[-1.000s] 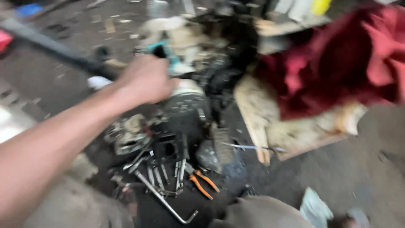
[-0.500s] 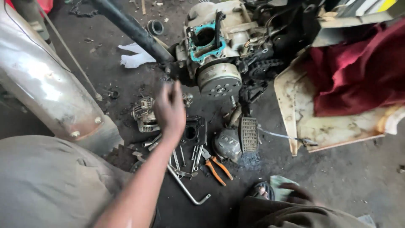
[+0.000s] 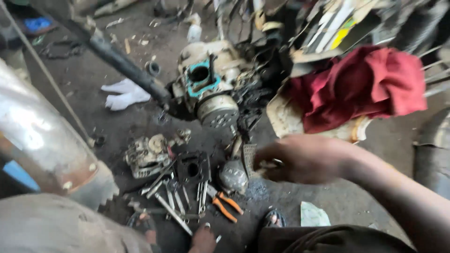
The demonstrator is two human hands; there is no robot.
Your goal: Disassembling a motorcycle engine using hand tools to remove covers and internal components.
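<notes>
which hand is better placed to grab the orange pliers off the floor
Right, probably. The right hand hovers low over the pile of parts, just above and right of the orange pliers. No left hand shows in the head view.

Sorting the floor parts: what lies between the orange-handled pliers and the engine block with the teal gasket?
In the head view, a rounded grey metal cover lies between the pliers and the engine block.
</notes>
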